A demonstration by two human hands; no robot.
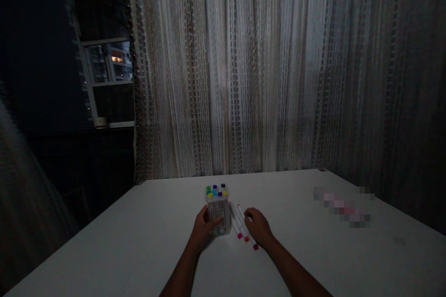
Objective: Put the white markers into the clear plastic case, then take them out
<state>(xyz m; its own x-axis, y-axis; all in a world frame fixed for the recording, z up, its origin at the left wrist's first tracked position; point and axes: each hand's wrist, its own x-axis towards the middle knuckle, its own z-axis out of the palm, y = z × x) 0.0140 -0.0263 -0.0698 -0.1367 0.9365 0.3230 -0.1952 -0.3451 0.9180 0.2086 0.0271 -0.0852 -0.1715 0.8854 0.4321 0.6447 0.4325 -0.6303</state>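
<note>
A clear box of markers (217,206) with coloured caps on top stands upright on the white table (146,241). My left hand (204,229) is wrapped round the box's near side. Three loose white markers (242,227) with pink, orange and red ends lie side by side just right of the box. My right hand (258,226) rests on the table against these markers, its fingertips touching the rightmost one; the fingers are curled and I cannot see whether they pinch it.
A blurred-out patch (343,207) lies on the table's right side. A striped sheer curtain (265,65) hangs behind the table. A dark window (104,69) is at the left. The room is dim.
</note>
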